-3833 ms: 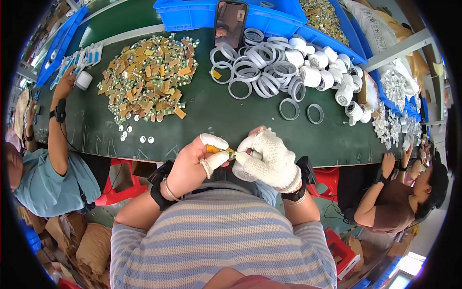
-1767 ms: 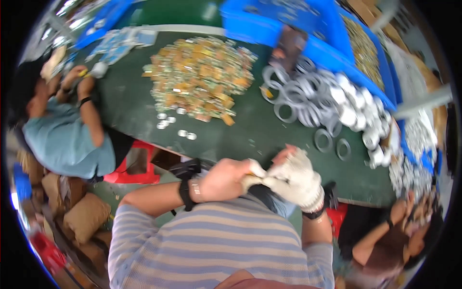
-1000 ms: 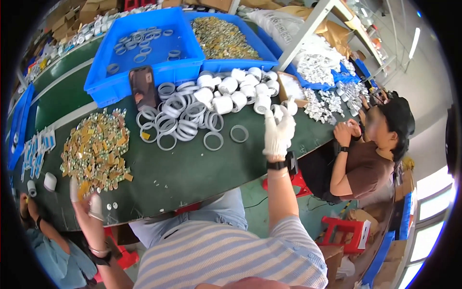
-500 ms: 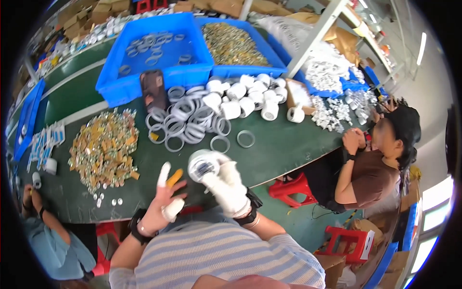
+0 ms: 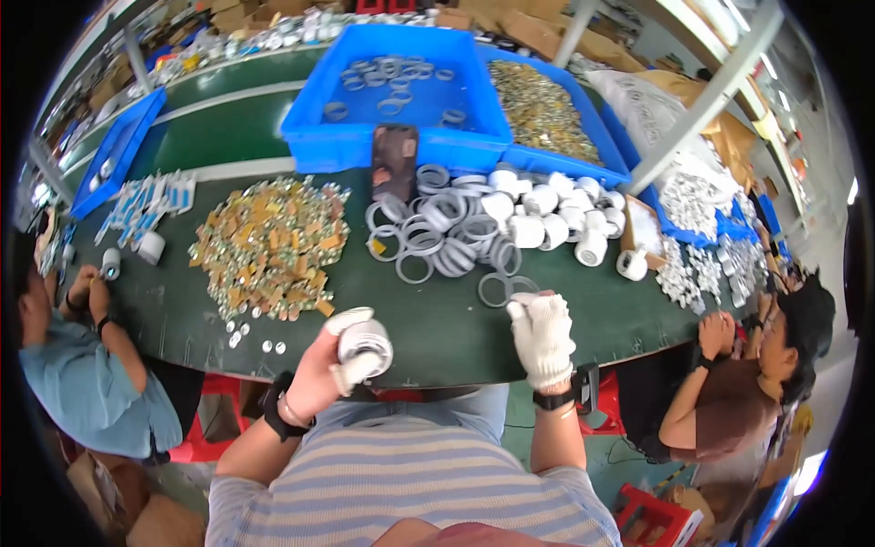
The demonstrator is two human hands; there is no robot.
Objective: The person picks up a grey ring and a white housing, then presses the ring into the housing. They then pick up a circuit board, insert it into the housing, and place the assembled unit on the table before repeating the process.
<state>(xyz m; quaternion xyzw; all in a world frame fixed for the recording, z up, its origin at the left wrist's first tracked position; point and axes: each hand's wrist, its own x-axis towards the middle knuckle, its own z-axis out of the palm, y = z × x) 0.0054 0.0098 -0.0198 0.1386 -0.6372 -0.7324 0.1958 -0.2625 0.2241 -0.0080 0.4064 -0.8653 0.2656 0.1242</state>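
Observation:
My left hand (image 5: 321, 365), with white finger covers on some fingers, is closed round a white round housing (image 5: 366, 350), its open end facing up. Farther right, my white-gloved right hand (image 5: 544, 342) reaches over the table with its fingers curled together. Its fingertips meet a greyish plastic ring (image 5: 524, 283) and partly cover it. Just left of that ring lies another loose ring (image 5: 494, 291). Behind them spreads a heap of similar rings (image 5: 447, 239), beside a pile of white housings (image 5: 547, 219).
A heap of small circuit boards (image 5: 269, 242) lies left on the green table (image 5: 437, 333). Behind stand a blue bin (image 5: 310, 137) of rings, a dark phone-like object (image 5: 395, 159) and a blue tray (image 5: 620, 164) of small parts. One co-worker (image 5: 100, 383) sits left, another (image 5: 743, 383) right.
The white housing has passed from my right hand to my left, which was open. My right hand has moved right and forward to the loose rings. The view has swung left.

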